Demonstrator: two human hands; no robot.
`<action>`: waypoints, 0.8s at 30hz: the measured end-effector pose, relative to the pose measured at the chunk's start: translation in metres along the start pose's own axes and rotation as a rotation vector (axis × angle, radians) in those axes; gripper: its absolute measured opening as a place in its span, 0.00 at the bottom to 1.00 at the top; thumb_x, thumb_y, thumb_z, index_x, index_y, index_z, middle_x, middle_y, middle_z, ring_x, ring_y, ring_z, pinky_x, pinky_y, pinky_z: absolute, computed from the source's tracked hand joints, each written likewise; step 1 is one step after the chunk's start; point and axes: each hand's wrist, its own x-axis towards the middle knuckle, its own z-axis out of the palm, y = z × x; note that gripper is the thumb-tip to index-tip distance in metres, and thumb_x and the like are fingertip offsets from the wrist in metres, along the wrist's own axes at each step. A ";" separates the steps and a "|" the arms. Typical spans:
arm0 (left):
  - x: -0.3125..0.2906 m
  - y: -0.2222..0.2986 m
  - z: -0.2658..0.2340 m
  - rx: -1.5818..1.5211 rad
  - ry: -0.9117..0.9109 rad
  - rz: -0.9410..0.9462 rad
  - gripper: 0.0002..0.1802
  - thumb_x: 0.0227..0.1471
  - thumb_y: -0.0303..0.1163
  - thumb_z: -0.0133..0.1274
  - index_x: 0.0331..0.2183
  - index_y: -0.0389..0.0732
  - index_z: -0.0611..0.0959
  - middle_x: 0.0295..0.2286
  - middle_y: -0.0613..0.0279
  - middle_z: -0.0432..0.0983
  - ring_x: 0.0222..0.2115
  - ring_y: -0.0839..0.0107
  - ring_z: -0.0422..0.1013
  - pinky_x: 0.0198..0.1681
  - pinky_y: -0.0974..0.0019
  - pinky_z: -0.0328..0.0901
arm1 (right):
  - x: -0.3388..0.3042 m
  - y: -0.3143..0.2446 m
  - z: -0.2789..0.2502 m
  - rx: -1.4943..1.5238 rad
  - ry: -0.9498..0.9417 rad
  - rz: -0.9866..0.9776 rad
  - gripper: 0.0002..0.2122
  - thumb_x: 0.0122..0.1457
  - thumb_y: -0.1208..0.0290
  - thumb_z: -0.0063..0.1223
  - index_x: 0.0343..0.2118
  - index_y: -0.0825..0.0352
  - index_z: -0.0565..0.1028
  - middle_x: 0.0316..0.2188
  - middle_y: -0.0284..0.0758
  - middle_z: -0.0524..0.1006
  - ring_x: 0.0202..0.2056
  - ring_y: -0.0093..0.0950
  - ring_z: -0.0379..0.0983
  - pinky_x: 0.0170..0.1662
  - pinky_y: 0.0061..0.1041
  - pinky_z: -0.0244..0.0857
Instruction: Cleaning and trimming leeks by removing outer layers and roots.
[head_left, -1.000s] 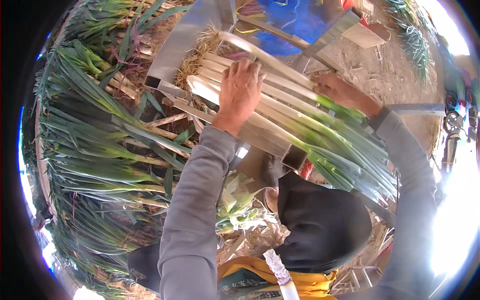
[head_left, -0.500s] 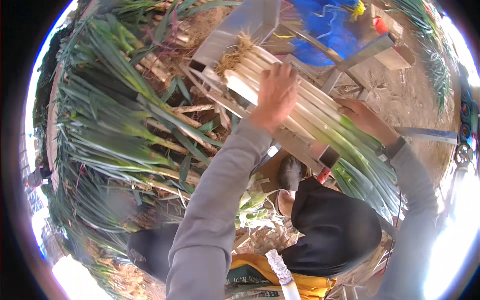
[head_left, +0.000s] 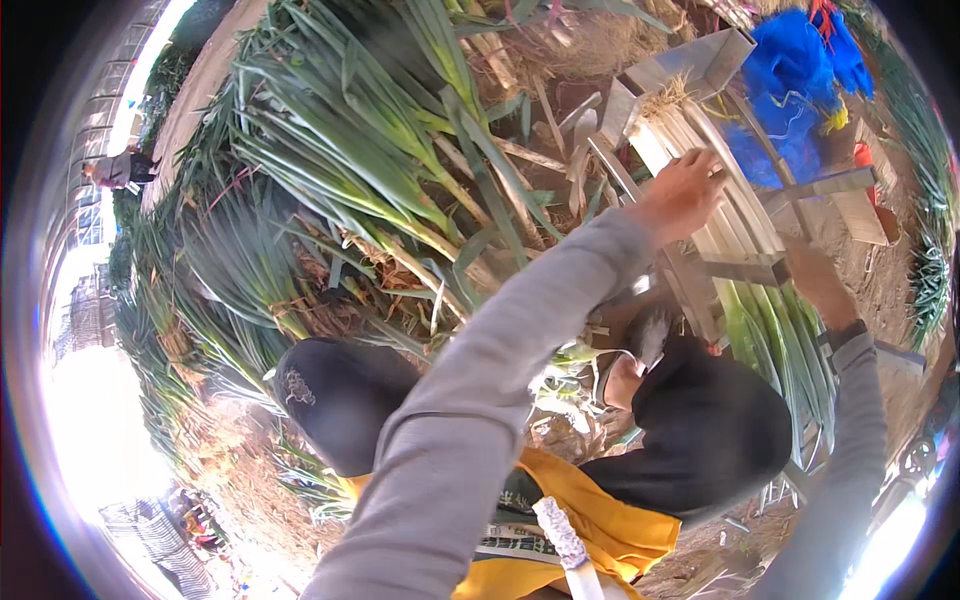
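Note:
A bunch of thick green onions lies in a metal frame, white stalks and roots at the far end, leaves hanging over the near end. My left hand rests on the white stalks, its fingers bent over them. Across the bunch, where white turns to green, lies a metal bar. My right hand is at the right end of this bar, on the far side of the bunch. Its fingers are blurred and partly hidden, so their grip does not show.
Heaps of green onions cover the ground to the left. Blue netting lies behind the frame. Loose peelings are by my foot. A cigarette with long ash juts into the lower middle. At far left stands another person.
The view has swung left, so the frame appears farther right. The metal bar now lies across the onions. My right hand has moved from the bunch's far edge to the bar's end.

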 end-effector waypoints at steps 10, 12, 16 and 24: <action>-0.171 0.039 -0.298 -0.719 -0.321 -0.894 0.24 0.62 0.45 0.53 0.53 0.40 0.78 0.47 0.50 0.77 0.45 0.63 0.76 0.53 0.60 0.71 | -0.092 -0.117 -0.190 0.309 0.298 -0.183 0.22 0.67 0.58 0.48 0.58 0.69 0.72 0.46 0.37 0.80 0.44 0.27 0.76 0.52 0.28 0.67; -0.190 0.022 -0.338 -0.937 0.032 -0.961 0.25 0.62 0.43 0.54 0.55 0.38 0.76 0.49 0.51 0.77 0.44 0.65 0.76 0.51 0.63 0.71 | -0.088 -0.187 -0.190 0.429 0.184 -0.298 0.22 0.68 0.59 0.47 0.57 0.69 0.72 0.47 0.38 0.80 0.45 0.27 0.76 0.52 0.30 0.68; -0.241 -0.027 -0.366 -1.192 0.614 -0.967 0.20 0.64 0.40 0.53 0.49 0.35 0.79 0.40 0.57 0.78 0.38 0.70 0.75 0.46 0.66 0.72 | -0.018 -0.288 -0.127 0.298 0.068 -0.586 0.21 0.66 0.59 0.51 0.57 0.68 0.72 0.46 0.41 0.79 0.46 0.32 0.76 0.51 0.31 0.69; -0.268 0.010 -0.400 -1.072 0.753 -0.921 0.20 0.65 0.39 0.50 0.50 0.34 0.78 0.37 0.63 0.76 0.35 0.76 0.72 0.40 0.71 0.67 | 0.213 -0.373 0.048 0.224 0.052 -0.348 0.22 0.66 0.58 0.47 0.55 0.70 0.72 0.51 0.47 0.77 0.53 0.45 0.73 0.56 0.40 0.65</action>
